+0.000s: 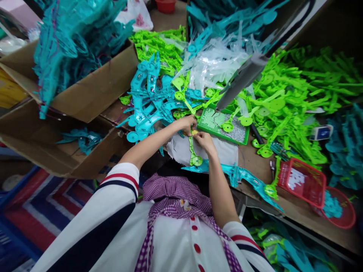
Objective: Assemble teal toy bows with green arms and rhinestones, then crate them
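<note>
- Left hand (187, 123): fingers curled, pinching top end of a green plastic piece (193, 150), w/ a small yellow bit (194, 132) at the fingertips; grip looks closed on the part.
- Right hand (204, 142): just beside left hand, thumb and fingers bent onto same green piece slightly lower down; closed, steadying it.
- Green plastic piece: long, thin, round disc at near end; lies on a white cloth (181, 150) under both hands, running from fingertips back toward the body.
- Green tray (244, 138): just beyond right hand, filled w/ tiny shiny bits; a few green discs lie on it.
- Grey nozzle tool (241, 81): hangs above tray, tip pointing down, apart from both hands.
- Cyan parts heap (150, 98): beyond left hand, spreading to its outer side.
- Green parts heap (283, 102): beyond and outward of right hand.
- Cyan long part (241, 175): near side of right hand, along counter (286, 206) edge.
- Red basket (302, 181): well outward of right hand.
- Cardboard box (93, 87): well outward of left hand, cyan parts in it.
- Step in hand (judged): fitting the small yellow bit into top of green piece, mid-assembly.
- Next move calls for: firm hold from right hand, fine press from left fingertips, part kept flat on cloth so it doesn't twist.
</note>
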{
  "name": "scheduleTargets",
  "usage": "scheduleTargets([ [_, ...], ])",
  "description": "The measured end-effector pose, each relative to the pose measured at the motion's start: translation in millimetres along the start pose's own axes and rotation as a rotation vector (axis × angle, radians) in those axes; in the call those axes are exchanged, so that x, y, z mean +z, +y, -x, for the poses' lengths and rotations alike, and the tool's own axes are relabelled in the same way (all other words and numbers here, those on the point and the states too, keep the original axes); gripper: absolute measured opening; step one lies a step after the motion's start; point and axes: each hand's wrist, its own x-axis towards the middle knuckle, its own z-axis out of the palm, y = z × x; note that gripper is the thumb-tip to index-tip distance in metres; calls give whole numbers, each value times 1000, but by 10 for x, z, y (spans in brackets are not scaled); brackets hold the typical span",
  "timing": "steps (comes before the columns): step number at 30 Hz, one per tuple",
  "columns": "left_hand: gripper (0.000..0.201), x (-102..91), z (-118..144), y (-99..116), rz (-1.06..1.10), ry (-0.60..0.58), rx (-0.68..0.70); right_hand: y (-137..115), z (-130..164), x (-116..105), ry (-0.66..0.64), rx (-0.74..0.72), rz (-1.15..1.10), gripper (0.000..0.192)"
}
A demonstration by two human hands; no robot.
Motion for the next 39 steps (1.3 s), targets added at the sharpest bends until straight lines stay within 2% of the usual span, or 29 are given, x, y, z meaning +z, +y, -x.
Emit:
scheduleTargets([
  [6,38,-20,37,89,-56,-22,-74,-51,176,-29,54,-55,40,26],
  [12,39,-17,39,-2,-22,-5,16,-103,330,35,225,12,-55,30],
  [14,39,-21,23,-29,-18,-3,32,-110,378,89,265,-9,-83,31],
  [19,36,-67,-42,-23,-74,-51,67,-186,499,264,182,-188,141,30],
  [24,33,-116,-41,-37,-51,-65,122,-243,527,328,102,-224,365,36],
  [29,32,-116,12,-50,-29,-67,117,-246,514,341,75,-241,425,37],
  [33,36,-73,68,-11,-46,-17,91,-134,558,304,103,-250,263,31],
  [39,39,-36,136,2,-69,-5,95,109,559,160,143,-157,-306,37],
])
